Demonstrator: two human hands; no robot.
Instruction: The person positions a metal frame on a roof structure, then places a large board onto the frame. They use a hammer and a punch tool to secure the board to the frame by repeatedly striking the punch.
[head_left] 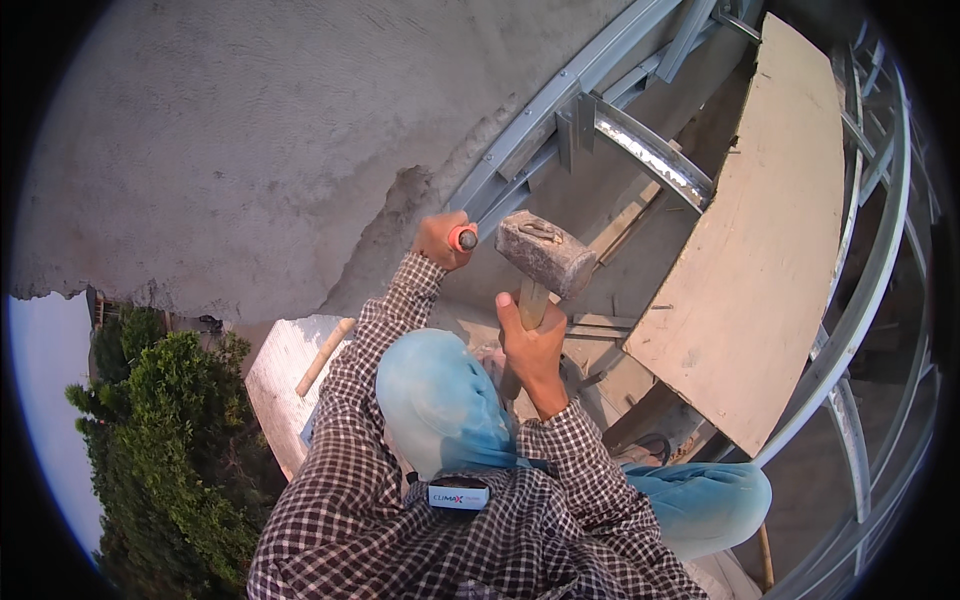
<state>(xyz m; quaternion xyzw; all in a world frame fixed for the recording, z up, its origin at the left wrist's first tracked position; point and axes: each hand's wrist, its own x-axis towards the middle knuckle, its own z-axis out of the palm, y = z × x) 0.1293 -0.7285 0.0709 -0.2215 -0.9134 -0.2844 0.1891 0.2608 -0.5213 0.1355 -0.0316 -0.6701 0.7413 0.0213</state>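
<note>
My left hand (436,240) is wrapped round a chisel (467,240) with an orange grip. Its round metal end faces up toward me, while its tip is hidden behind the fist. In my right hand (535,350) is a club hammer (545,254), gripped by its wooden handle just below the worn, cement-crusted head. The hammer head is to the right of the chisel, apart from it. Beyond my left hand lies a grey cement wall (240,150) with a rough, chipped edge (385,220).
Galvanized steel framing (530,125) runs from beside my left hand to the upper right. A large beige board (750,240) leans at the right, near curved metal rails (880,290). Leafy trees (175,430) stand at the lower left, and a wooden stick (325,357) lies on a pale panel (280,380).
</note>
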